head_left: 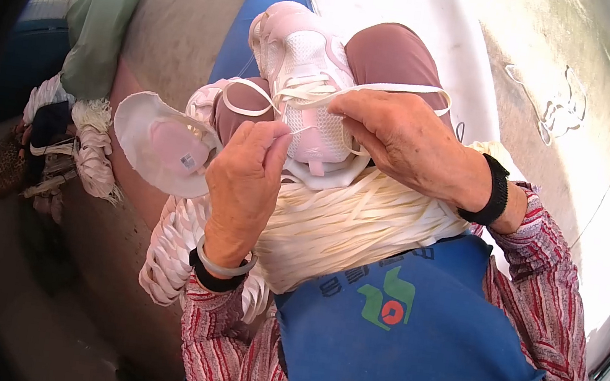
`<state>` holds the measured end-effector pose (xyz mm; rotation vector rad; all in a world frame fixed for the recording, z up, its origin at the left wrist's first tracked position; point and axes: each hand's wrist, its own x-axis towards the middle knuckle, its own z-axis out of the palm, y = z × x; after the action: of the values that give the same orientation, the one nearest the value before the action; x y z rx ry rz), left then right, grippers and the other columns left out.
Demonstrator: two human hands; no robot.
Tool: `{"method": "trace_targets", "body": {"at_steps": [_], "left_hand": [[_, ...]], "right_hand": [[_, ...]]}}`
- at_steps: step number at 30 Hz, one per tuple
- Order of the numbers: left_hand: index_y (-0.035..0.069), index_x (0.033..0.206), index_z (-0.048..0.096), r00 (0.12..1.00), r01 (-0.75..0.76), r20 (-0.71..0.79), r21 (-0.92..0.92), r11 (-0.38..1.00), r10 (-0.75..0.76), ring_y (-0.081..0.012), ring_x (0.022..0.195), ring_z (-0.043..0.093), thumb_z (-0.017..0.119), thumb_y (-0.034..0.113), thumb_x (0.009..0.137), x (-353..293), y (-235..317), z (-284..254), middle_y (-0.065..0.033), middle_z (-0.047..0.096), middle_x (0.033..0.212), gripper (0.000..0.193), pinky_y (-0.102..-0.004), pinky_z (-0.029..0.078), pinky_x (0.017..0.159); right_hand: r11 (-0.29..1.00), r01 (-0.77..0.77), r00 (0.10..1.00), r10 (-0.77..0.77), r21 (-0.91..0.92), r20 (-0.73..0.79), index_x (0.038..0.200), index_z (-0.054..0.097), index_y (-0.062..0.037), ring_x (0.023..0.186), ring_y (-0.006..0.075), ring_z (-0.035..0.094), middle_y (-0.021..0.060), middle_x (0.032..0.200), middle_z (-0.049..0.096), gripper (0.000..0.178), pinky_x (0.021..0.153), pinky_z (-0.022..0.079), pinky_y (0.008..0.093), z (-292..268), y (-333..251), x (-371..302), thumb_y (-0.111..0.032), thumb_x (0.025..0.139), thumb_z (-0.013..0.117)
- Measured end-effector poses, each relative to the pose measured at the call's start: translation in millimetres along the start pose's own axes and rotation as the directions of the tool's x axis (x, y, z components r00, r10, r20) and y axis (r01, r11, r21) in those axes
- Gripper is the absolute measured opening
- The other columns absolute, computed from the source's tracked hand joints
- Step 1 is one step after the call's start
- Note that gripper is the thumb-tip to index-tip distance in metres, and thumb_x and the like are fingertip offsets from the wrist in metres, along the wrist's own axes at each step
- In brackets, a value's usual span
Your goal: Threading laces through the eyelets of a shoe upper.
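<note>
A pink and white shoe upper (304, 48) rests on my lap between my knees, its tongue toward me. A cream shoelace (250, 108) is threaded across it and loops out on both sides. My left hand (243, 182), closed in a pinch, holds a thin white lace end over the tongue. My right hand (405, 130) is closed over the upper's right side, with the lace running at its fingers; its fingertips are partly hidden. Below both hands a thick bundle of cream laces (363, 214) lies across my lap.
Left of my left hand, another shoe piece (164, 145) shows its pale inside. More white laces (175, 250) hang beside my thigh. A green sack (103, 29) stands at the far left. One loose lace (562, 109) lies on the ground at right. A blue apron (377, 346) covers me.
</note>
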<state>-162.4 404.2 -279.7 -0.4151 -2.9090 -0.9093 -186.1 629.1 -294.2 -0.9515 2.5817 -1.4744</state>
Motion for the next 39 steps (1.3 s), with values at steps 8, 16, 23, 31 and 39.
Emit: {"method": "trace_targets", "body": {"at_steps": [8, 16, 23, 31, 39], "left_hand": [[0.008, 0.098, 0.068, 0.996, -0.056, -0.075, 0.029, 0.998, 0.058, -0.0312, 0.070, 0.065, 0.067, 0.011, 0.088, 0.7, -4.8, 6.8, -0.0096, 0.065, 0.079, 0.011, -0.0384, 0.050, 0.062], [0.005, 0.092, 0.064, 0.993, -0.066, -0.082, 0.178, 0.982, 0.082, -0.0339, 0.071, 0.063, 0.064, 0.010, 0.089, 2.7, 0.3, 10.5, -0.0121, 0.061, 0.080, 0.006, -0.0422, 0.049, 0.060], [0.004, 0.093, 0.065, 0.996, 0.079, -0.032, -0.147, 0.986, -0.085, -0.0328, 0.069, 0.058, 0.063, 0.009, 0.089, 6.3, -5.6, 16.9, -0.0138, 0.057, 0.079, 0.007, -0.0406, 0.045, 0.062], [0.002, 0.098, 0.066, 0.999, 0.050, -0.002, -0.177, 0.983, -0.051, -0.0337, 0.072, 0.060, 0.062, 0.007, 0.090, 10.0, -5.9, 17.8, -0.0155, 0.058, 0.080, 0.010, -0.0403, 0.047, 0.064], [0.001, 0.098, 0.060, 0.997, -0.080, -0.010, 0.088, 0.993, 0.081, -0.0339, 0.076, 0.062, 0.062, 0.005, 0.091, 14.1, -4.6, 15.3, -0.0155, 0.059, 0.087, 0.009, -0.0413, 0.049, 0.064]], "right_hand": [[0.984, -0.040, 0.997, 0.051, -0.171, 0.061, 0.111, 0.061, -0.0051, 0.081, 0.0338, 0.066, 0.0154, 0.093, 0.064, 0.021, 0.069, 0.052, 0.0421, 11.1, -8.7, 11.3, -0.003, 0.090, 0.059], [0.911, -0.131, 0.990, 0.142, -0.392, 0.001, 0.096, 0.063, -0.0045, 0.068, 0.0298, 0.062, 0.0108, 0.083, 0.055, 0.015, 0.059, 0.049, 0.0407, 21.6, 2.5, 16.8, -0.018, 0.090, 0.064], [0.946, -0.117, 0.992, 0.098, -0.303, -0.078, 0.091, 0.065, -0.0039, 0.069, 0.0296, 0.062, 0.0097, 0.082, 0.057, 0.012, 0.060, 0.050, 0.0396, 26.5, 10.6, 15.1, -0.016, 0.088, 0.066], [0.963, -0.116, 0.992, 0.103, -0.245, -0.066, 0.095, 0.067, -0.0041, 0.073, 0.0291, 0.063, 0.0099, 0.086, 0.061, 0.011, 0.064, 0.051, 0.0382, 28.4, 15.9, 13.1, -0.013, 0.088, 0.066], [0.969, -0.093, 0.995, 0.080, -0.227, -0.065, 0.095, 0.067, -0.0034, 0.073, 0.0288, 0.062, 0.0099, 0.085, 0.061, 0.012, 0.064, 0.051, 0.0382, 25.3, 15.5, 12.9, -0.013, 0.088, 0.067]]}}
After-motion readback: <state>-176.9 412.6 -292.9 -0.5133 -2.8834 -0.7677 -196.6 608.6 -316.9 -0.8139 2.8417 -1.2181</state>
